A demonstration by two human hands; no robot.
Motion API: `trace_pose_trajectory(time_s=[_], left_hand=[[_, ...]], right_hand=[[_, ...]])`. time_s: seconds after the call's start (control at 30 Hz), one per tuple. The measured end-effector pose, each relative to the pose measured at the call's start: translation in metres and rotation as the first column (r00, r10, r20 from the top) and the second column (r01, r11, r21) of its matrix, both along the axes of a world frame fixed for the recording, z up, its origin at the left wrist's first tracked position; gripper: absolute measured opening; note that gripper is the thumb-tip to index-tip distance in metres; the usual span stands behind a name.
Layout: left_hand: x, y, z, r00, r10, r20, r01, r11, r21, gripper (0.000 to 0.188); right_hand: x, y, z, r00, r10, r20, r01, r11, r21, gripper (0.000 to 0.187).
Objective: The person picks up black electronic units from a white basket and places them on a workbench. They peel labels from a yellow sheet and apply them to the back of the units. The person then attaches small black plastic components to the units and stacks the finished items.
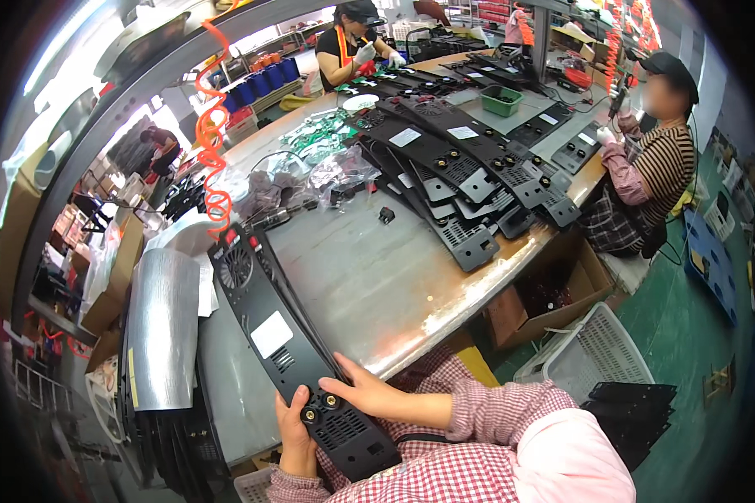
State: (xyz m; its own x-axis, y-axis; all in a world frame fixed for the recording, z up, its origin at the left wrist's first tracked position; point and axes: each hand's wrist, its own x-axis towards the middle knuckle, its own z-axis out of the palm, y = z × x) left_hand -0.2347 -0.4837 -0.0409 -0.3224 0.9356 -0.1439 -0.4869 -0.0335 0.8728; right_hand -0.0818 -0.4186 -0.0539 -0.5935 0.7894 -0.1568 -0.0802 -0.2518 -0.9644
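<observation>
A long black panel [289, 369] lies tilted along the near left of the bench, its near end over my lap. It has a white label, a round fan grille at its far end, vent slots, and two brass-coloured round fittings [321, 408] near me. My left hand [295, 433] grips its left edge, fingertips beside the left fitting. Across from it, my right hand [365, 392] is closed on the right edge, its thumb side by the right fitting. Whatever the fingers do underneath is hidden. Another black panel edge shows just right of this one.
Stacked black panels [470, 176] cover the bench's right side; a small black part [386, 215] lies nearer. Clear bags [335, 172] and green boards [315, 138] sit beyond. An orange coiled hose [214, 126] hangs left. A roll of silver sheet [164, 327] stands left. Two co-workers sit at the bench.
</observation>
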Motion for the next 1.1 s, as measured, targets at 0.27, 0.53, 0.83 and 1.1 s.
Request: trace_pose_trajectory(time_s=[0.27,0.53,0.83,1.1], left_hand=[[0.07,0.116,0.061,0.983,-0.124,-0.138,0.149,0.97,0.191,0.05],[0.17,0.308,0.078,0.952,-0.288,0.105,0.244,0.919,0.31,0.045],[0.218,0.43,0.067,0.94,-0.326,-0.101,0.32,0.945,-0.075,0.049],[0.221,0.432,0.053,0.549,-0.316,-0.774,0.143,0.948,-0.286,0.081]], right_hand=[[0.098,0.022,0.04,0.969,-0.208,-0.134,0.23,0.956,0.184,0.074],[0.178,0.166,0.084,0.737,-0.673,-0.057,0.566,0.57,0.595,0.051],[0.255,0.291,0.113,0.772,-0.605,0.194,0.505,0.77,0.389,0.046],[0.276,0.316,0.073,0.623,-0.722,0.301,0.406,0.628,0.664,0.052]])
